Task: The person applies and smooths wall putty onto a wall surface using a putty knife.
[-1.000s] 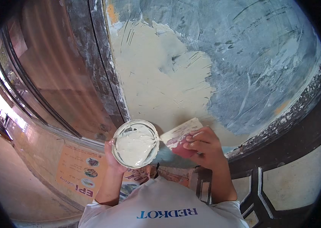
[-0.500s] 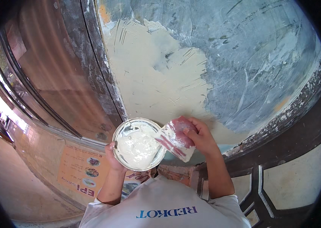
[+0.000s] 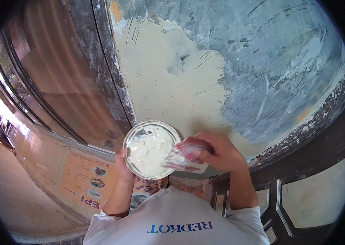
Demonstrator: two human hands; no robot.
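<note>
Scraper (image 3: pixel 184 157) over tin (image 3: pixel 150 150) rim, right side; wall (image 3: pixel 189 77) behind both.

The left hand (image 3: pixel 124 163) is raised at seven o'clock with fingers curled in a grip, and the right hand (image 3: pixel 217 152) at five o'clock is closed, both forearms bent upward.

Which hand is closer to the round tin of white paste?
Left. The left hand grips the tin by its rim and underside. The right hand is beside it, holding a scraper whose blade reaches over the tin's edge.
</note>
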